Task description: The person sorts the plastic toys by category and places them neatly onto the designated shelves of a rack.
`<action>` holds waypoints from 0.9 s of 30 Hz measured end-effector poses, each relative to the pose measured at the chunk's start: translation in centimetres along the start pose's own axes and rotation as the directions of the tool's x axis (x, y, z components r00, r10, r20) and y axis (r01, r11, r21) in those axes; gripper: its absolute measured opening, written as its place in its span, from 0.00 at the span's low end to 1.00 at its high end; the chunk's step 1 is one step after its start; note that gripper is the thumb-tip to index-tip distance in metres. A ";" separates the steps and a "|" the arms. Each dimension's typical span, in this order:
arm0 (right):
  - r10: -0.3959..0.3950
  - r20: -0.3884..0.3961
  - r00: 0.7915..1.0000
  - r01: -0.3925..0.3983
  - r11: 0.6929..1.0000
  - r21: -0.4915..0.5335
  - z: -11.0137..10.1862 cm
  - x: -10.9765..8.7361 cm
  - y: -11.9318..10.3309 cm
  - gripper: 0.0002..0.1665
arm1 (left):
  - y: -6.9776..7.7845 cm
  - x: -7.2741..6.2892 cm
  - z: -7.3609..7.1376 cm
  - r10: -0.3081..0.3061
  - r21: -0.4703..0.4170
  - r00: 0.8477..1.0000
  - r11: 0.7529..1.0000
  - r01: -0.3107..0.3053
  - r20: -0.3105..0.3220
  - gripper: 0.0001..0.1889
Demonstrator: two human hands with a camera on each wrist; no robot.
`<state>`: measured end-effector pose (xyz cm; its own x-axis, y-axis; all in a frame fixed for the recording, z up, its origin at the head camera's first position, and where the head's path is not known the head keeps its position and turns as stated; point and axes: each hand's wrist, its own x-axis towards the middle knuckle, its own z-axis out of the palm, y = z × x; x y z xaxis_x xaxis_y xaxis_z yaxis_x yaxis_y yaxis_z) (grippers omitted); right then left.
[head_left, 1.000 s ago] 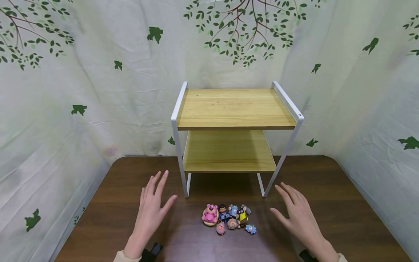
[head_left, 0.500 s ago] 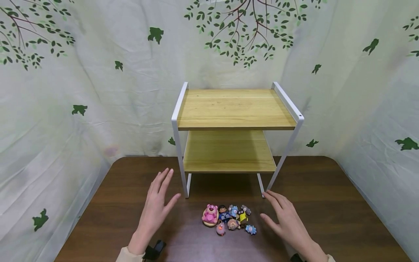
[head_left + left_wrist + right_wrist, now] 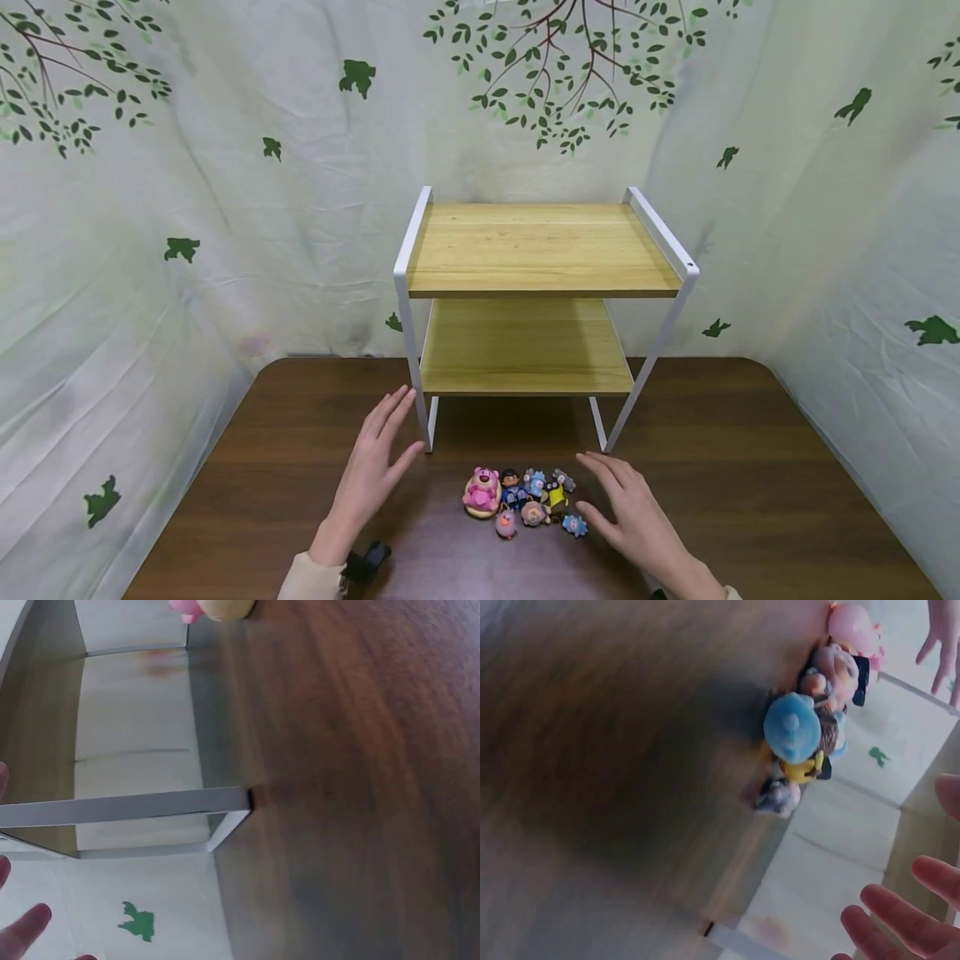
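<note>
A cluster of several small toy figures sits on the table in the head view: a pink bear figure [image 3: 482,492] at the left, a dark-haired figure in blue [image 3: 513,490] beside it, a yellow-and-black figure [image 3: 557,496], a small pink figure [image 3: 506,524] in front and a spiky blue figure [image 3: 575,525] at the right. My right hand [image 3: 628,515] hovers just right of the blue figure, fingers spread and holding nothing. Left of the bear, my left hand [image 3: 372,472] is raised with its fingers extended, holding nothing. The right wrist view shows the blue figure [image 3: 792,727] from behind.
A two-tier rack with wooden shelves [image 3: 540,250] and a white metal frame [image 3: 411,333] stands behind the figures on the brown table [image 3: 757,467]. A white curtain [image 3: 300,208] printed with leaves surrounds the table on the back and sides.
My right hand has moved left and nearer to the figures. The left hand has shifted a little to the right. The figures and the rack stay where they were.
</note>
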<state>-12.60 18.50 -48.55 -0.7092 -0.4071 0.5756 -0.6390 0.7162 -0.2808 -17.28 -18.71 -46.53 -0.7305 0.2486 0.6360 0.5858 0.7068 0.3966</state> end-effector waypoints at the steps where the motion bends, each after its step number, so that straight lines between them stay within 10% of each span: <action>1: 0.004 0.007 1.000 -0.004 1.000 0.002 0.1 0.0 -0.1 0.39 | -0.1 0.0 0.2 0.004 -0.003 1.000 1.000 -0.004 0.001 0.43; 27: 0.118 0.252 0.960 -0.136 0.989 0.055 2.2 0.1 -0.9 0.33 | -1.9 -0.4 3.1 0.069 -0.028 0.994 0.997 -0.072 -0.080 0.44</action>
<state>-12.75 16.56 -49.96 -0.8316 -0.4495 0.3260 -0.5521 0.7323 -0.3986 -19.20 -18.15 -49.61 -0.6578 0.2430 0.7129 0.6460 0.6687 0.3682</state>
